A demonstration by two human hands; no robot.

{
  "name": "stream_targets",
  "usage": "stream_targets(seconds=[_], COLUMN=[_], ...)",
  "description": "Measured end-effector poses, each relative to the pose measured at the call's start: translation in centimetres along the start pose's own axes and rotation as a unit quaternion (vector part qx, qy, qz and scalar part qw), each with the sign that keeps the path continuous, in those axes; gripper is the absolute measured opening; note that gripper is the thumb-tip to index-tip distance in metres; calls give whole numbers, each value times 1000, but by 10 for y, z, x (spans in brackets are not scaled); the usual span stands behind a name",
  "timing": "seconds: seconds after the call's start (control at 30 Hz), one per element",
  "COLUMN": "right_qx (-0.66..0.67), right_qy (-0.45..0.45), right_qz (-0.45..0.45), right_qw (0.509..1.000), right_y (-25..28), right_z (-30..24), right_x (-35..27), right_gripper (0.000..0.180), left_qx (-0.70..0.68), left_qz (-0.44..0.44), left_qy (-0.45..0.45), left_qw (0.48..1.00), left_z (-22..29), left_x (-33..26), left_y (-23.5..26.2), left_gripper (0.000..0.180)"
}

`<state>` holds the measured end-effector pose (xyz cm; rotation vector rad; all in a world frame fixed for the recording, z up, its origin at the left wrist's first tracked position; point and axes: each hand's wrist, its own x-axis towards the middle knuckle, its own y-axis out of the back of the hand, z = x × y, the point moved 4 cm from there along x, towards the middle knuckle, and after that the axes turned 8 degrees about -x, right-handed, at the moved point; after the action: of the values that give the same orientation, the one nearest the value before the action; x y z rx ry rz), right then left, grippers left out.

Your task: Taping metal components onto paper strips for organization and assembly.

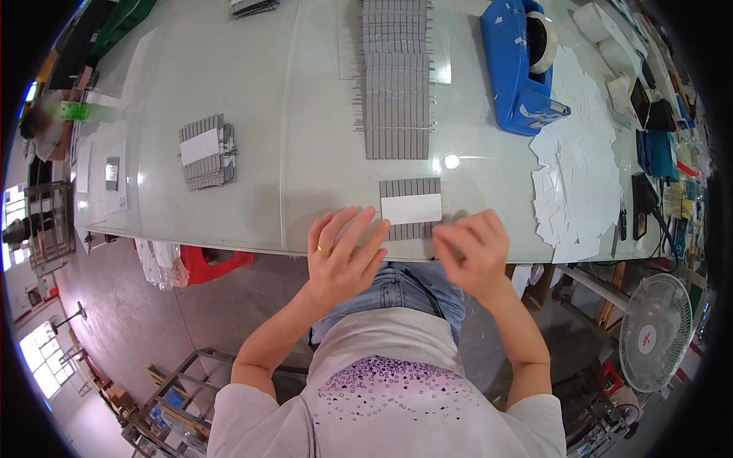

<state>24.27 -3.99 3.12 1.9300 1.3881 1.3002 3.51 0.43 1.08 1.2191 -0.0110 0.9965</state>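
Close in front of me lies a small bundle of grey ribbed strips (411, 230) with a white paper band (411, 208) across its middle. My left hand (347, 252) is at the bundle's left edge, fingers stretched and apart, a ring on one of them. Over its lower right corner is my right hand (477, 252), fingers bent and slightly blurred; whether anything is between them does not show. Beyond the bundle stretches a long overlapping row of similar grey strips (397, 107). Several banded bundles (205, 149) are piled to the left.
At the far right stands a blue tape dispenser (508, 72) with a roll of tape (542, 44). Loose white paper slips (573, 175) cover the table's right side. More grey strips (254, 6) lie at the back. Below the table are a red stool (214, 266) and a fan (655, 333).
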Motion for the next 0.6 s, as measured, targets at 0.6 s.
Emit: stream_targets(seconds=[0.6], right_qx=[-78], right_qy=[92], right_qz=[5], right_qw=[993], right_y=[-18], right_z=[-13], right_x=[-22], right_gripper=[20], left_qx=[-88], left_qz=[-28], left_qy=[21], left_qw=[996], left_z=[23], left_x=[-5], left_y=[-21], left_gripper=[28])
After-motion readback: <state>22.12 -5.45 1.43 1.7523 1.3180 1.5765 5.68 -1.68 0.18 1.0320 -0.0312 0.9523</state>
